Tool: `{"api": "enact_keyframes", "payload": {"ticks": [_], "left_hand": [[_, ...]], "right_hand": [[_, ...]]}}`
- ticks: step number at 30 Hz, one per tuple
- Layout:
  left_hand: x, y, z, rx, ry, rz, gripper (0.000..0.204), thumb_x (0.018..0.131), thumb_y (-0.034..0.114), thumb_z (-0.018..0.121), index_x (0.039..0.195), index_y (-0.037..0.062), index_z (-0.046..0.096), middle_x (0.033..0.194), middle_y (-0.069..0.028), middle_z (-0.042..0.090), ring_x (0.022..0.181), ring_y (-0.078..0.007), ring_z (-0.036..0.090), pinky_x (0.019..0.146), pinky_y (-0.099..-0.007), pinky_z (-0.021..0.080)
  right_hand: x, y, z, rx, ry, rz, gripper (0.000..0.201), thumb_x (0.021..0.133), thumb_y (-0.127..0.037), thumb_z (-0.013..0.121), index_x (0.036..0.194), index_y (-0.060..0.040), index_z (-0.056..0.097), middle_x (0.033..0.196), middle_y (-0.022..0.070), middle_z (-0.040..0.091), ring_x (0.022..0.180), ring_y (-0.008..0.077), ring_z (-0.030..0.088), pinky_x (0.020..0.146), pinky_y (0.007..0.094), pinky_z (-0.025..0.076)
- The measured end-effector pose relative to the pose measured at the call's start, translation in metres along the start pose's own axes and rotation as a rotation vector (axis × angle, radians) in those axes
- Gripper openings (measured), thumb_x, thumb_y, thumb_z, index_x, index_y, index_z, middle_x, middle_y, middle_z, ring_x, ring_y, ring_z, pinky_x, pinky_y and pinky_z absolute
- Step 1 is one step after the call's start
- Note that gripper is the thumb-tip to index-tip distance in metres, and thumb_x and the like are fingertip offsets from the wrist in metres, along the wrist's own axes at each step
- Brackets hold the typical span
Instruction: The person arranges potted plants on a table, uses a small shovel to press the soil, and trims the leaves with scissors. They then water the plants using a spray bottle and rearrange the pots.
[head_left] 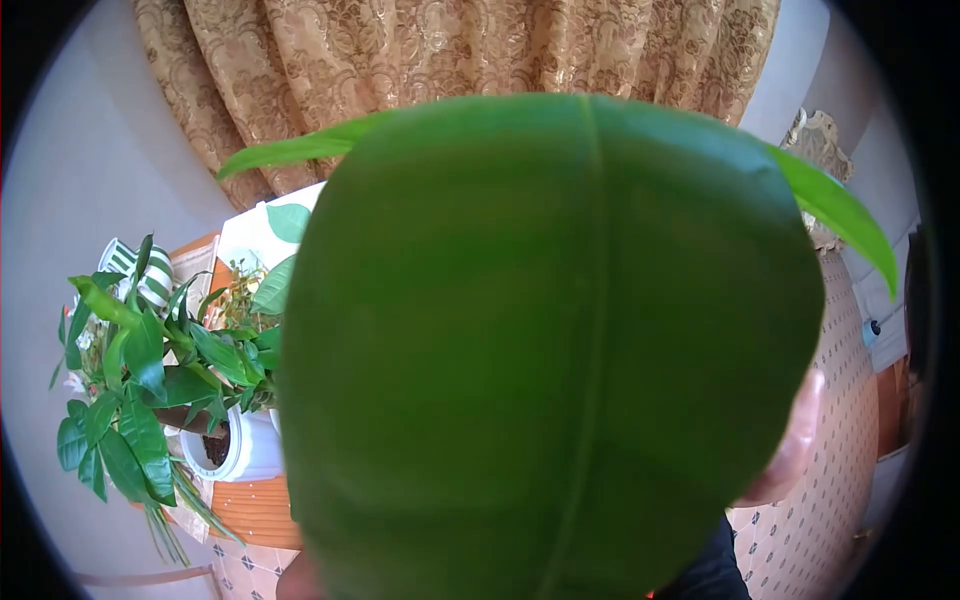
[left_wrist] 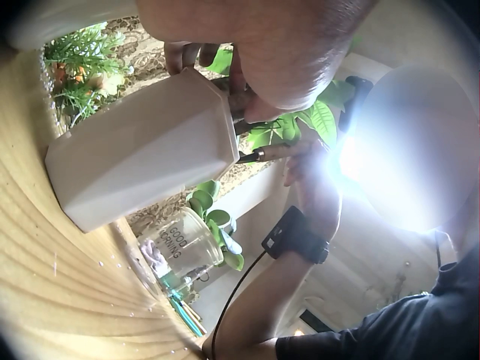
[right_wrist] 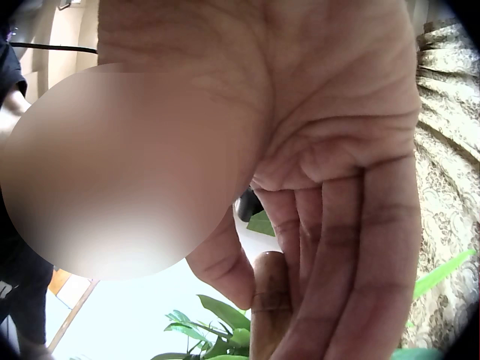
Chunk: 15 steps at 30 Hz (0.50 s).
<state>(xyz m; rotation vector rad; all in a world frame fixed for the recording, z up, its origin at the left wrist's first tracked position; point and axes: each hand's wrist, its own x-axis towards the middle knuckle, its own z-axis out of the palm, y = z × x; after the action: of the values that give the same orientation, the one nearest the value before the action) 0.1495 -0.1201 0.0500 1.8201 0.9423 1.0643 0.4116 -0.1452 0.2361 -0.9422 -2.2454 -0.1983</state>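
**Tool tip at the faceted pot's mouth**

Your right hand (right_wrist: 337, 247) is curled round the wooden-handled tool (right_wrist: 270, 300), its dark tip beside the faceted pot (left_wrist: 142, 150). Your left hand (left_wrist: 262, 45) is near it, apart, at that pot's rim — whether it grips rim or stem, you cannot tell. Best to steady the tilted-looking pot and keep the tip clear of stems, with small, gentle strokes.

Beside the faceted pot stands a clear cup (left_wrist: 196, 241), a pale clump inside and round leaves (left_wrist: 217, 217) at its rim. A round white pot (head_left: 258, 450) holds dark soil (head_left: 216, 446); its place relative to the faceted pot is hidden — a large leaf (head_left: 450, 330) blocks much of the head view.
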Motion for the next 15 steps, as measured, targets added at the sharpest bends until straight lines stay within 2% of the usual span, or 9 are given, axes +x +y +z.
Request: {"api": "enact_keyframes", "payload": {"ticks": [6, 9, 12, 15], "left_hand": [[0.0014, -0.0059, -0.0006, -0.075, -0.028, 0.013, 0.069, 0.087, 0.005, 0.076, 0.145, -0.0054, 0.040, 0.146, -0.0169, 0.046, 0.135, -0.0256, 0.044, 0.115, -0.0414, 0.034], [0.0012, -0.0046, -0.0008, 0.031, -0.039, 0.045, 0.069, 0.085, 0.007, 0.078, 0.144, -0.0043, 0.043, 0.145, -0.0167, 0.047, 0.135, -0.0259, 0.045, 0.114, -0.0416, 0.034], [-0.0018, -0.0103, -0.0014, 0.087, -0.038, 0.043, 0.069, 0.084, 0.008, 0.080, 0.142, -0.0034, 0.044, 0.144, -0.0166, 0.047, 0.132, -0.0259, 0.046, 0.114, -0.0425, 0.035], [-0.0006, -0.0095, -0.0031, 0.045, -0.022, 0.013, 0.061, 0.082, 0.010, 0.082, 0.135, -0.0007, 0.052, 0.139, -0.0145, 0.051, 0.127, -0.0249, 0.050, 0.109, -0.0429, 0.040]], "right_hand": [[0.0002, -0.0009, 0.0010, -0.012, -0.010, 0.008, 0.017, 0.079, -0.007, 0.079, 0.087, 0.0023, 0.068, 0.064, 0.0032, 0.061, 0.042, 0.0140, 0.056, 0.035, 0.0306, 0.039], [-0.0002, 0.0006, 0.0018, -0.015, -0.027, -0.007, 0.017, 0.079, -0.008, 0.080, 0.086, 0.0020, 0.068, 0.064, 0.0029, 0.060, 0.042, 0.0138, 0.056, 0.035, 0.0304, 0.039], [0.0002, 0.0007, 0.0026, -0.025, -0.027, -0.007, 0.017, 0.079, -0.008, 0.080, 0.086, 0.0016, 0.068, 0.063, 0.0027, 0.059, 0.042, 0.0136, 0.055, 0.035, 0.0303, 0.039], [0.0005, -0.0010, 0.0001, -0.031, -0.039, 0.017, 0.018, 0.078, -0.008, 0.080, 0.086, 0.0022, 0.067, 0.064, 0.0035, 0.060, 0.042, 0.0142, 0.057, 0.036, 0.0305, 0.040]]}}
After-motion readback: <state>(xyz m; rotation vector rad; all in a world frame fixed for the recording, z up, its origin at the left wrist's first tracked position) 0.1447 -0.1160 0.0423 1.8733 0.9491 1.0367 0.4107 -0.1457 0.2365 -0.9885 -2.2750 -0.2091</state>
